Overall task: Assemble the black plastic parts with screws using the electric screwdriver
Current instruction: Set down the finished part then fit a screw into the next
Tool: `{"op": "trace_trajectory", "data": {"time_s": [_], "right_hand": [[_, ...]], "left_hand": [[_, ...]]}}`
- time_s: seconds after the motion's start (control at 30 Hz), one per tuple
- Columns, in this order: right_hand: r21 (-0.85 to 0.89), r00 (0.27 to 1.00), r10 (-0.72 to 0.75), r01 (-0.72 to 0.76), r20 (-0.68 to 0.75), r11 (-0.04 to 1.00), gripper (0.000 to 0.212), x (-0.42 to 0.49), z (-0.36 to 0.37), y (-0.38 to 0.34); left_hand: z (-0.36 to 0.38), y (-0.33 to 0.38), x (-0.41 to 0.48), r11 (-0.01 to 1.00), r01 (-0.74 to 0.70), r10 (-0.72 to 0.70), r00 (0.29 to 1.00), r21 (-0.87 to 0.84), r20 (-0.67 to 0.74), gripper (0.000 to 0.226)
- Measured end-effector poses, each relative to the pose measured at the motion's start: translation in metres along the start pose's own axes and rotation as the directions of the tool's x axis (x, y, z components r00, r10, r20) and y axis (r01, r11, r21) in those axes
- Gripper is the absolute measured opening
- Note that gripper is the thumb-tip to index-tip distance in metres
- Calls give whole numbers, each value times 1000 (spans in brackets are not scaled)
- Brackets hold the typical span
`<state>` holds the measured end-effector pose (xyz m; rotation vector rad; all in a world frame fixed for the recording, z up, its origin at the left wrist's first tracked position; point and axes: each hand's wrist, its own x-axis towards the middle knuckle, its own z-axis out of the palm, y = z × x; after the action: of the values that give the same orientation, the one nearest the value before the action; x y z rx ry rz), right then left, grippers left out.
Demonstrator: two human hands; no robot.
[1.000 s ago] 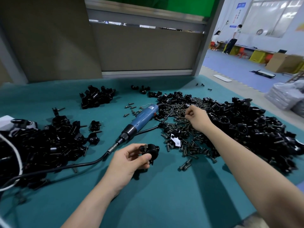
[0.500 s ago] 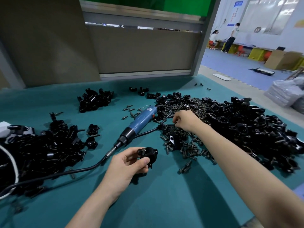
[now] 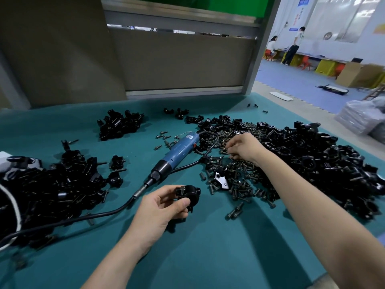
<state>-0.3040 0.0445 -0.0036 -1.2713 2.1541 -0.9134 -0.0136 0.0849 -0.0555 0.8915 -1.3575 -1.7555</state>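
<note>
A: Worktop [image 3: 208, 257]?
B: Matt teal cloth, faintly napped.
A: The part [image 3: 188, 195] in the left hand [image 3: 160, 211]?
B: Smooth black plastic with a slight gloss. The screws [image 3: 239, 180] are dull dark metal.
A: Screwdriver [image 3: 179, 149]?
B: Smooth blue plastic body, black collar, bare metal bit. Its cable [image 3: 104, 214] is matt black.

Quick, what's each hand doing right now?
Left hand: holding a black plastic part.
Right hand: fingers down in the screw pile; cannot tell if it grips one.

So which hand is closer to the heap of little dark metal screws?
Right. The right hand is on the heap of dark metal screws, reaching down among them. The left hand is apart, left of the heap, holding a round black plastic part.
</note>
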Motion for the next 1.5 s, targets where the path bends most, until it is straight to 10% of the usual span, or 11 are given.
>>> {"op": "trace_trajectory", "data": {"time_s": [0.43,0.63,1.17,1.5], "right_hand": [[238,982,-140,107,128,965,13,-45,-18,-20],[334,830,-315,166,460,928,12,-101,13,-51],[-54,876,-335,375,347,926,20,-105,41,-59],[363,789,-85,-182,608,914,24,-111,44,-42]], "left_hand": [[1,0,1,1000,-15,15,1000,-2,-3,24],[1,0,1,999,-19,19,1000,-32,-3,24],[3,1,0,999,-38,39,999,-36,34,24],[3,1,-2,998,-57,57,996,-11,65,29]]}}
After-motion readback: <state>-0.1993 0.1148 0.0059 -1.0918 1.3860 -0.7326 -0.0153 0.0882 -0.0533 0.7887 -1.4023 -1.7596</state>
